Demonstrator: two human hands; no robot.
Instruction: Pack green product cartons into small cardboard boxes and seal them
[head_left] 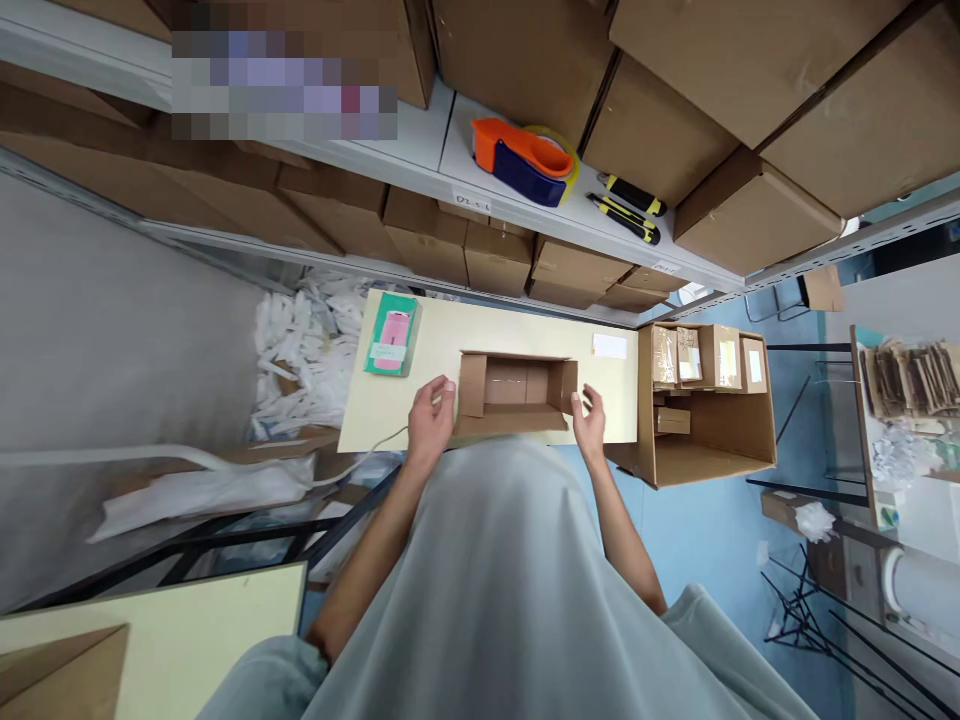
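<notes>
Where the head camera looks down past a pale grey shirt, a small open cardboard box sits near the front edge of a pale yellow table, its flaps standing up on all sides and its inside bare brown card; the left hand lies against the box's left flap, fingers loosely curled and touching the card, gripping nothing that can be made out; the right hand is just beside the right flap, fingers spread and half open, and whether they touch the card I cannot tell. On the table to the left of the box, well apart from it, lies a green packet with a pink item on its face; toward the table's far right corner lies a small white label. Just beside the table on the right stands a larger open carton, with several small packed boxes lined up along its far side. To the left of the table a heap of white plastic bags lies on the floor. Above the table runs a white shelf; on it sit an orange and blue tape dispenser and, near it to the right, two yellow and black utility knives, with brown cartons stacked around and beneath.
</notes>
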